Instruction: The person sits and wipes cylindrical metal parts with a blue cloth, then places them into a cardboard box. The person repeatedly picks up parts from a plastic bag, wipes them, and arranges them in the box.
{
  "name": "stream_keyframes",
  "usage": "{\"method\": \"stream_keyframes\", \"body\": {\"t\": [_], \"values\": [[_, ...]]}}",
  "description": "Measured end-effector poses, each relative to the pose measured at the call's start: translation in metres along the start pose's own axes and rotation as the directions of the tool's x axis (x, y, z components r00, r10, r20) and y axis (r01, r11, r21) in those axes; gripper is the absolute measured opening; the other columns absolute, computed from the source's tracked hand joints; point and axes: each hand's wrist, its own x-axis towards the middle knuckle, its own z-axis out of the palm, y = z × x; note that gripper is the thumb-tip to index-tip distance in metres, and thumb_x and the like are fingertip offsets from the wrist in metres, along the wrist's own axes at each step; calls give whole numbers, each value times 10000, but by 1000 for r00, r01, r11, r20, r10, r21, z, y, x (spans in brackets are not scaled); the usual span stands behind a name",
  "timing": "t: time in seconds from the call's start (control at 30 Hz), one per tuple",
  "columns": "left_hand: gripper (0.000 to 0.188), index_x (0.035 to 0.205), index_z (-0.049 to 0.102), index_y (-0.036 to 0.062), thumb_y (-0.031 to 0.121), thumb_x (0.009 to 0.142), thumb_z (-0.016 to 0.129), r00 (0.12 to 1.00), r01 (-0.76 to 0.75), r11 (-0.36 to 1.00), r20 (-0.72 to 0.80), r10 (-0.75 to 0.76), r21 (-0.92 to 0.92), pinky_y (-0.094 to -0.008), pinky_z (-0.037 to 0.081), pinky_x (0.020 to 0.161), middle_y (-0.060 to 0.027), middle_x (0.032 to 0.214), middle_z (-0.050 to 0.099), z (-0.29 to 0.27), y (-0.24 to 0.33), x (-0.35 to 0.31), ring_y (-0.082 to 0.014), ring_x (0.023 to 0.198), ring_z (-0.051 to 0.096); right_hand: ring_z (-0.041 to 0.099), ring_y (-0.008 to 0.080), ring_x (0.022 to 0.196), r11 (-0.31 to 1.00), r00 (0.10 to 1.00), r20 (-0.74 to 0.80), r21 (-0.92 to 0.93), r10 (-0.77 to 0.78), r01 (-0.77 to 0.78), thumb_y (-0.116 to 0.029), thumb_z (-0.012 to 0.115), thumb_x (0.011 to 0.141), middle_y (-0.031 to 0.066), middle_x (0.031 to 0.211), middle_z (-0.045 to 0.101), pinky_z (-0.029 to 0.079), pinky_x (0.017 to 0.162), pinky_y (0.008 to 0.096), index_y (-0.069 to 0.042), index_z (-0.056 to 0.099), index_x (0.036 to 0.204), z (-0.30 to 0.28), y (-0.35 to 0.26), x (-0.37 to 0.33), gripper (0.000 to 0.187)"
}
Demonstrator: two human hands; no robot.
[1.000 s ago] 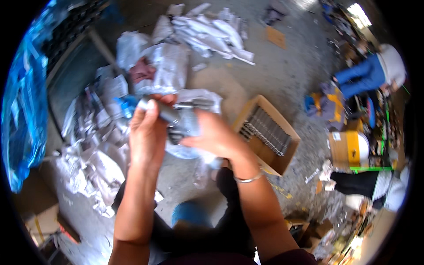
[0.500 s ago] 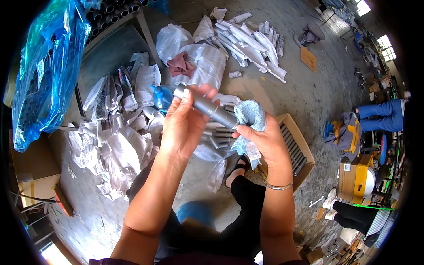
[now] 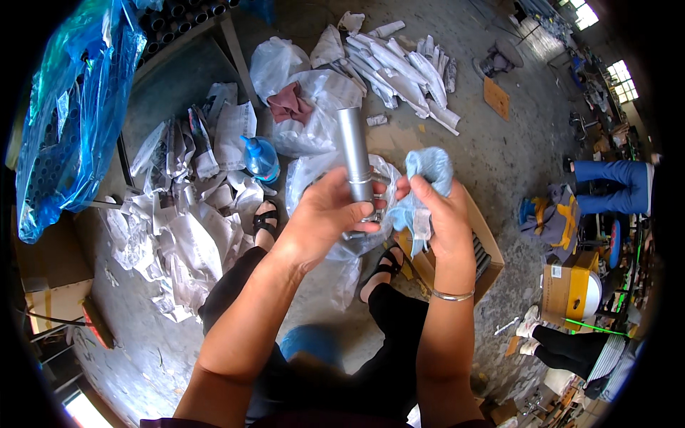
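Metal tube, silver-grey, is held in the air just left of the open cardboard box, its upper end tilted slightly left. Grey floor is seen on all sides of the box. Blue plastic sheeting is hung well to the left of the box. Two people are partly seen to its right: one is dressed in blue trousers, the other in black trousers. Crumpled paper is heaped left of the box. Paper-wrapped rolls are piled beyond it, and a clear plastic bag is laid beyond it to the left. Grey tubes are packed in the box itself, partly hidden by the right arm. Left hand, left of the box, is curled round the lower part of the tube. Right hand, in front of the box in this view, is half closed; a pale blue cloth is gripped in it, apart from the tube. A blue bottle is stood left of the box. A maroon cloth is laid on the bag, beyond the box to the left. A metal bangle is worn on the right wrist, just beside the box in view
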Motion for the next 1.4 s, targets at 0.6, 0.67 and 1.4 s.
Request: {"method": "stream_keyframes", "body": {"t": [0.6,0.67,1.4], "values": [[575,1279,474,-51,-145,740,651,999,-15,965,34,7,261,-280,500,864,-106,1182,585,2,-12,1,-155,1002,593,595,142,806,969,998,-62,246,22,-6,-125,712,809,54,922,621,489,703,292,12,583,1033,-5,-3,0,293],[574,1278,474,-50,-149,740,648,999,-8,969,32,0,246,-287,501,871,-107,1184,583,2,-12,1,-162,1025,587,598,145,814,969,998,-52,246,28,-14,-124,710,810,59,932,623,492,710,295,14,581,1042,-7,-3,1,299],[530,1173,557,-33,-168,677,685,987,-155,970,66,145,187,-269,528,820,-86,1118,599,2,-23,6,-157,1036,569,597,233,998,952,1000,-5,307,0,2,-175,682,833,175,1122,605,469,892,365,38,487,1202,-10,-2,1,468]]}}
